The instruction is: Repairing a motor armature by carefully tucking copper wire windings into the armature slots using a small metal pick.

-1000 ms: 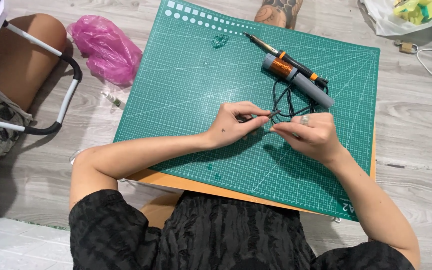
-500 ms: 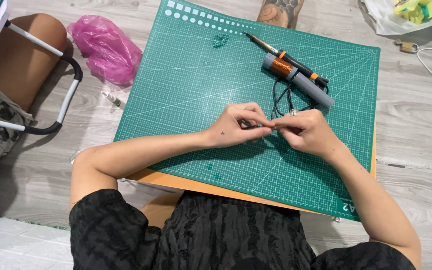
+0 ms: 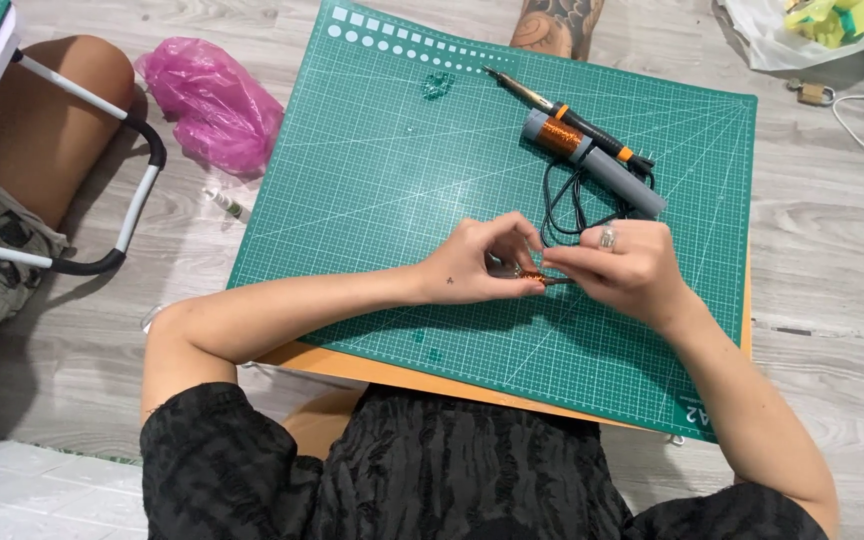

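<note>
**Two hands pinching a small copper-wound piece over the cutting mat**

At the middle of the frame the person's left hand (image 3: 480, 268) and right hand (image 3: 624, 268) meet above the green cutting mat (image 3: 372, 200), which lies on an orange board on the grey plank floor. Between the fingertips sits a small copper-coloured wire piece (image 3: 535, 279), just above the mat; its exact form is too small to tell. The grip of the left hand is closed on one end of it, thumb against forefinger, and the grip of the right hand, which wears a ring, is closed on the other end.

In the upper right of the mat lie a grey tube wound with copper wire (image 3: 592, 163), touching a soldering iron (image 3: 562, 108) with a black and orange handle, and a black cord (image 3: 567, 205) that loops down toward the hands. A pink plastic bag (image 3: 214, 100) lies off the mat at the upper left.

Fine work of this kind likely goes best with both wrists resting on the mat, the pinch points kept close together so the thin wire does not kink, and light, even pressure. The cord loop lies near the right hand and could snag
</note>
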